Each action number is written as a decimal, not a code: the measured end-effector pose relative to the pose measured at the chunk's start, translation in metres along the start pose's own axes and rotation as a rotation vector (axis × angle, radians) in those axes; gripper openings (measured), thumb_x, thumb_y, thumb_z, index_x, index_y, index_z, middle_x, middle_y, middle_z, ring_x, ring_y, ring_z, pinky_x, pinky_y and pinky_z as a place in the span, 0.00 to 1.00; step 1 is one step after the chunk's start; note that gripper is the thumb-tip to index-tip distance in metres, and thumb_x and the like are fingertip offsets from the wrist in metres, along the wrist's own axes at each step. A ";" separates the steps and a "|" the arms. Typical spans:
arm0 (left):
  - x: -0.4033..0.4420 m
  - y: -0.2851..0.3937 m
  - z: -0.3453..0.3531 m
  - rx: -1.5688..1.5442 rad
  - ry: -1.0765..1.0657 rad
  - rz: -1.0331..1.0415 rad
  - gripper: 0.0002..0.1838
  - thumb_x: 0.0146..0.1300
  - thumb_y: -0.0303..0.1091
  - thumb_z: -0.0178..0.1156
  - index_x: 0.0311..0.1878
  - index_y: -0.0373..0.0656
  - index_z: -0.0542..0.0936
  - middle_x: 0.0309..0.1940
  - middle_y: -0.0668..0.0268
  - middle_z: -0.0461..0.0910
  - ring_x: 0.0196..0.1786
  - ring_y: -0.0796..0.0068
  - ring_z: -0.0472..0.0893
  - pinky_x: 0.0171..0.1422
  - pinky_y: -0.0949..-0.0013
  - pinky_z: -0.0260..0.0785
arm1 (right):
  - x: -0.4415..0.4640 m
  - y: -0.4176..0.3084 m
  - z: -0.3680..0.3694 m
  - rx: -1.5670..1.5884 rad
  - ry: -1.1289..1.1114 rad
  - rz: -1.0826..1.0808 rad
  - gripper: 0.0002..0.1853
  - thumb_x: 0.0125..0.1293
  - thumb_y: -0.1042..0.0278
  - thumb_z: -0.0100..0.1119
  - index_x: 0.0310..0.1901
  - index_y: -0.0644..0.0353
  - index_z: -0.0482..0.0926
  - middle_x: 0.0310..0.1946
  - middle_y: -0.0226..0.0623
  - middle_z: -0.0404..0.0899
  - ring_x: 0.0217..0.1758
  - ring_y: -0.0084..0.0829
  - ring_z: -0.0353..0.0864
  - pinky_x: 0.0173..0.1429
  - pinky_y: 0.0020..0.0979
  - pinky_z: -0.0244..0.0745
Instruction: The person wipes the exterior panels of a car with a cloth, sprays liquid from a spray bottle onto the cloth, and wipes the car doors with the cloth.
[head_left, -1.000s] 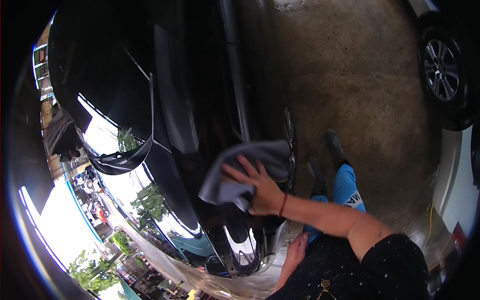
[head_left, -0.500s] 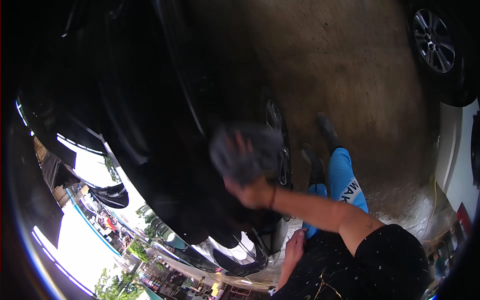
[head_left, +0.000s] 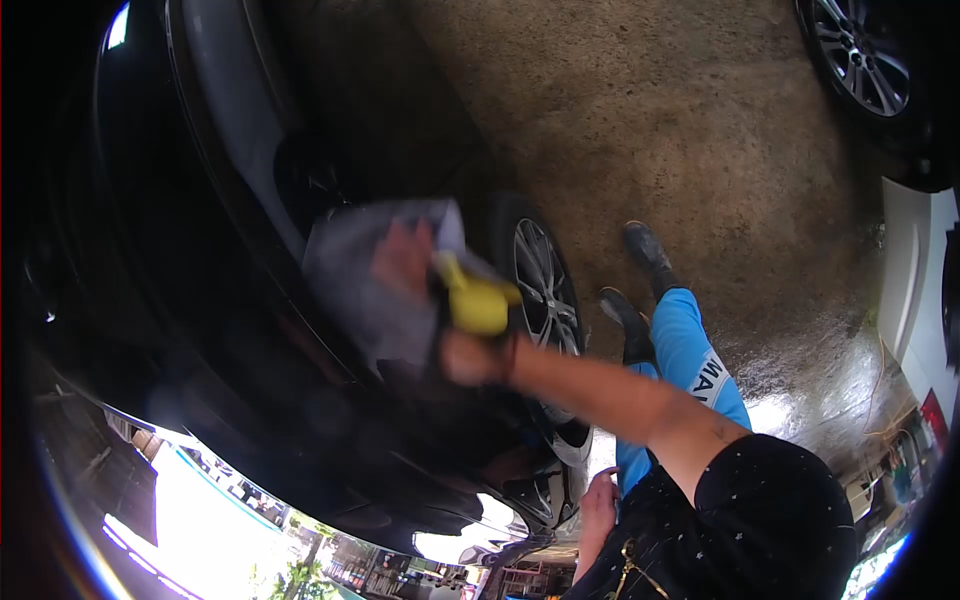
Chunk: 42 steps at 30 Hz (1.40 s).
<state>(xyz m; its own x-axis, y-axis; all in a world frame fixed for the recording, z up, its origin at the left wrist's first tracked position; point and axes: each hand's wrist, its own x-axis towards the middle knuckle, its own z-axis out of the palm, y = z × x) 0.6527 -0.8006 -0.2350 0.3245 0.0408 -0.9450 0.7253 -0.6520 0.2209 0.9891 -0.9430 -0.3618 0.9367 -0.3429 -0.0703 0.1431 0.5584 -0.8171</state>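
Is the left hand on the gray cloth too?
No, the left hand is low beside the blue trousers, well apart from the gray cloth.

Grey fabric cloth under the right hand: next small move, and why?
I'd probably slide the grey fabric cloth slightly toward the round, silver-spoked car wheel: the right hand is on the cloth, over the glossy black car body, and dark bodywork shows between cloth and wheel.

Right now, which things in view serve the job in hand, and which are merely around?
In the job, apparently:
grey cloth
right hand, on the cloth
black car beneath it

Merely around:
white vehicle, right
red object, right edge
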 end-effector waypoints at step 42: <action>0.050 0.410 -0.051 -0.028 0.112 0.171 0.19 0.81 0.44 0.47 0.58 0.42 0.80 0.24 0.63 0.73 0.29 0.74 0.74 0.37 0.67 0.68 | 0.223 -0.141 0.044 -0.732 -0.816 -0.285 0.44 0.48 0.59 0.66 0.73 0.50 0.70 0.79 0.43 0.56 0.81 0.58 0.53 0.79 0.58 0.56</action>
<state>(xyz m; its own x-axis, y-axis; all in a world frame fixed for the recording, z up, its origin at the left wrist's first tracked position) 0.9974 -1.0275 -0.1788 0.5088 0.0166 -0.8607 0.6702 -0.6352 0.3839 1.1918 -1.0653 -0.2371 0.8668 0.3577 0.3474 0.4145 -0.1297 -0.9007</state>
